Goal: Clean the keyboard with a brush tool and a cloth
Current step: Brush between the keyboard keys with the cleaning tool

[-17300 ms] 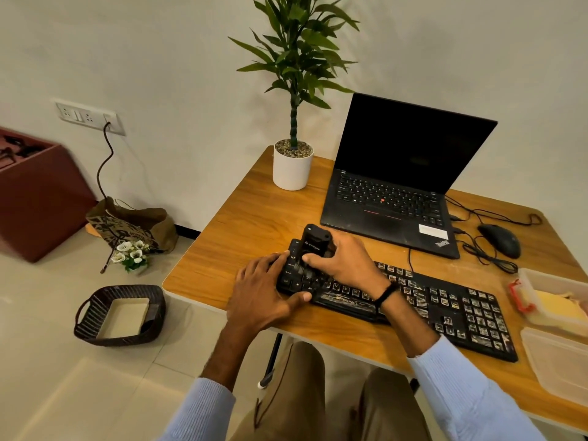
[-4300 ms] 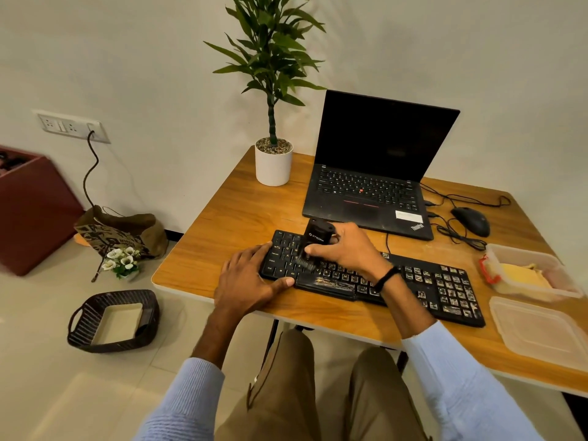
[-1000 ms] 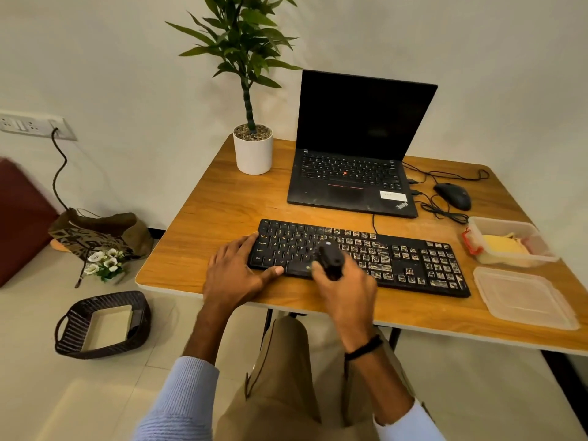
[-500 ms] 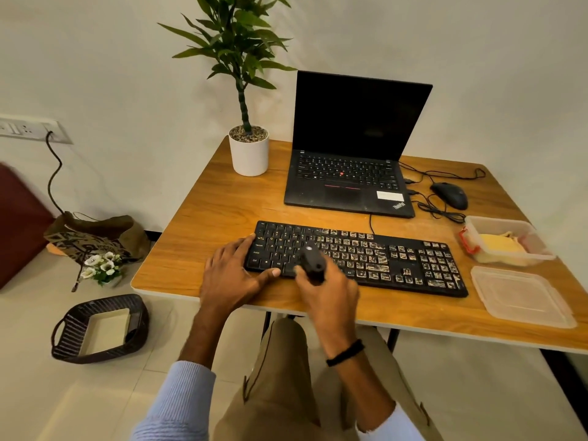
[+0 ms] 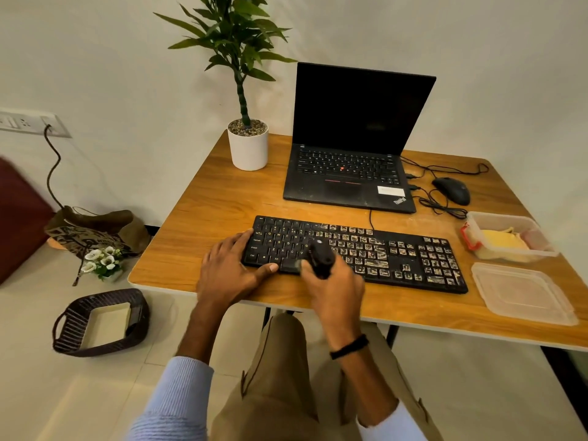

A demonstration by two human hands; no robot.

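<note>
A black keyboard [image 5: 397, 253] lies across the front of the wooden desk [image 5: 222, 202]; its left keys look clean, its middle and right keys carry pale dusty smears. My left hand [image 5: 232, 272] rests flat on the keyboard's left end, thumb along the front edge. My right hand [image 5: 334, 288] grips a black brush tool [image 5: 321, 256] upright over the lower middle-left keys. The bristles are hidden. A yellow cloth [image 5: 502, 240] lies in an open clear box [image 5: 541, 246] at the right.
An open black laptop [image 5: 350, 173] stands behind the keyboard, a potted plant [image 5: 248, 148] to its left, a mouse [image 5: 453, 190] with tangled cable to its right. The box lid [image 5: 521, 294] lies at the desk's front right. A dark wicker basket [image 5: 98, 323] sits on the floor.
My right hand with the brush tool has shifted slightly along the lower keys near the space bar. My left hand has stayed on the keyboard's left end.
</note>
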